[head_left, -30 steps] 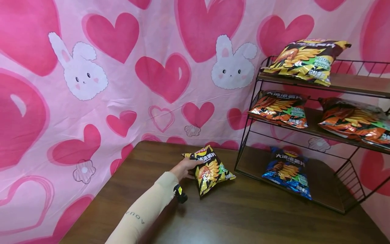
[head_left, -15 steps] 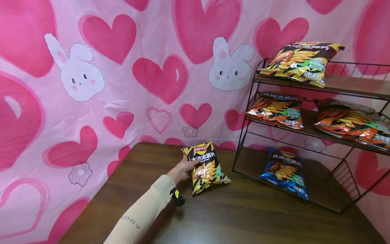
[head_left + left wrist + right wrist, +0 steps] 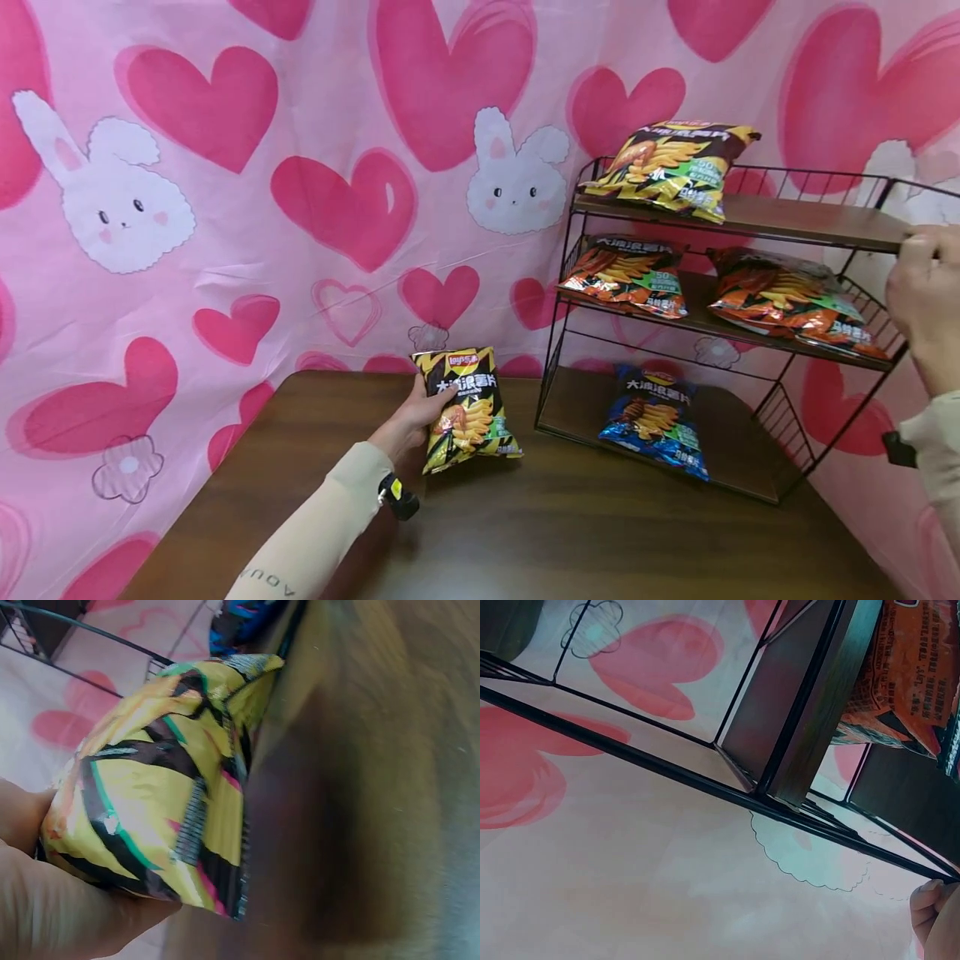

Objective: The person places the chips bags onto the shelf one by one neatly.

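Observation:
My left hand [image 3: 414, 415] grips the left side of a yellow and black bag of potato chips [image 3: 467, 408], thumb across its front. The bag stands nearly upright, close over the brown table [image 3: 480, 533], its printed front towards me. In the left wrist view its crinkled lower end [image 3: 157, 795] fills the middle. At the right edge of the head view, my right hand [image 3: 930, 308] has curled fingers at the upper right corner of a black wire shelf rack [image 3: 806, 221]. The right wrist view also shows those curled fingers [image 3: 928, 904] on the rack's black frame.
Another yellow and black chip bag [image 3: 675, 171] lies on the top shelf. Two orange bags, one left [image 3: 626, 277] and one right [image 3: 791, 298], sit on the middle shelf. A blue bag [image 3: 656, 421] is at the bottom. Behind hangs a pink heart-patterned cloth [image 3: 337, 108].
The chip bag in my left hand has tilted from leaning back to nearly upright. My right hand has come into view at the rack's right side. The head view has turned right.

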### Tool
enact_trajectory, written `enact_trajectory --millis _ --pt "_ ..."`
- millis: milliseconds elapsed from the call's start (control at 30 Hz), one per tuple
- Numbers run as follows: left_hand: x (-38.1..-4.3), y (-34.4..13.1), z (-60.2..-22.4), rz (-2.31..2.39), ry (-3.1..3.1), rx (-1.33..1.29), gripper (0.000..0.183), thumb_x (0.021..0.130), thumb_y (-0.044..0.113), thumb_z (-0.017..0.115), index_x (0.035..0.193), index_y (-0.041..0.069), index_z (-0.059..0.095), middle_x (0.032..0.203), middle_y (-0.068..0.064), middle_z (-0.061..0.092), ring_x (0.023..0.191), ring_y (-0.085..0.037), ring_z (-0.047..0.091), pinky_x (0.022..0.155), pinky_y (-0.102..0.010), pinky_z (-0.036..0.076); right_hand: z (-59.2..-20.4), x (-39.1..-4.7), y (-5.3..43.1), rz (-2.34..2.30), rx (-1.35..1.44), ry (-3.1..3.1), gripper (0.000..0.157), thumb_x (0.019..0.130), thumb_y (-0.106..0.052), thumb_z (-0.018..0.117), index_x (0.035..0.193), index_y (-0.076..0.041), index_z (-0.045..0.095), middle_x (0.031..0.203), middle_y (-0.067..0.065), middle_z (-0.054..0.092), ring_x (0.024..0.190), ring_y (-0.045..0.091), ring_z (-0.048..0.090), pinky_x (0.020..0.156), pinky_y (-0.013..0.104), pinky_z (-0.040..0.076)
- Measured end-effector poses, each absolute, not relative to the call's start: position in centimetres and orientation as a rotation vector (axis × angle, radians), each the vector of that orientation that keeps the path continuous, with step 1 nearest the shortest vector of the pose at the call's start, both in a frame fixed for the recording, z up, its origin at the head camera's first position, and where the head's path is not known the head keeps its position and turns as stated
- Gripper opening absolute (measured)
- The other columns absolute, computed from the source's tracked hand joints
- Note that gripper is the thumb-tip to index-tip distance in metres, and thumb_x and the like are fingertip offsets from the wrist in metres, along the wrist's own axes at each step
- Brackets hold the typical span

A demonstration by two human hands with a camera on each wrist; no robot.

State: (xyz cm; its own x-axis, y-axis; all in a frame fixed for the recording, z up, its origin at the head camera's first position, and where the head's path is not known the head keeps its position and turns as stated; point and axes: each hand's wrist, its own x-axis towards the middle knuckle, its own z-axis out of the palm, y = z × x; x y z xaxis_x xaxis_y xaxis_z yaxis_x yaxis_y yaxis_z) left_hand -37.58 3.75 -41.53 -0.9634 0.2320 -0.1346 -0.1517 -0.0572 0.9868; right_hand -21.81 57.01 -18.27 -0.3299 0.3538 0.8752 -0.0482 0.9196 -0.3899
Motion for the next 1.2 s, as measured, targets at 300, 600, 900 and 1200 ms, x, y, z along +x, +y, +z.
enact_trajectory --millis 300,600,900,1200 --pt "-36.8 2.7 -37.4 2.16 2.004 0.272 0.073 0.103 0.024 0.063 0.157 0.03 0.015 0.147 -0.019 0.039 0.107 -0.026 0.06 0.087 -0.037 0.054 -17.3 -21.4 55.8 0.247 -0.335 -1.937 0.05 0.101 -0.025 0.034 0.093 0.008 0.07 0.109 0.031 0.069 0.102 0.051 0.06 0.061 0.038 0.027" --pt "-36.2 2.5 -33.0 2.161 2.047 0.52 0.068 0.103 0.033 0.063 0.153 0.036 0.017 0.144 -0.015 0.045 0.108 -0.025 0.066 0.091 -0.041 0.057 -17.4 -21.1 55.8 0.166 -0.367 -1.918 0.05 0.1 -0.026 0.034 0.084 0.004 0.071 0.095 0.031 0.067 0.086 0.061 0.054 0.064 0.064 0.028" --pt "-33.8 3.6 -27.8 2.23 1.938 0.787 0.071 0.102 0.03 0.064 0.152 0.048 0.017 0.147 -0.009 0.047 0.115 -0.026 0.065 0.093 -0.04 0.057 -17.3 -20.7 56.2 0.146 -0.363 -1.917 0.051 0.1 -0.026 0.034 0.097 0.002 0.076 0.101 0.027 0.071 0.091 0.059 0.056 0.063 0.065 0.031" --pt "-30.7 9.3 -22.3 2.138 1.816 1.116 0.076 0.102 0.021 0.065 0.154 0.05 0.018 0.145 -0.009 0.047 0.123 -0.03 0.062 0.097 -0.044 0.055 -17.3 -20.0 56.9 0.13 -0.363 -1.883 0.052 0.1 -0.027 0.035 0.093 0.006 0.074 0.099 0.029 0.07 0.09 0.061 0.056 0.063 0.066 0.031"
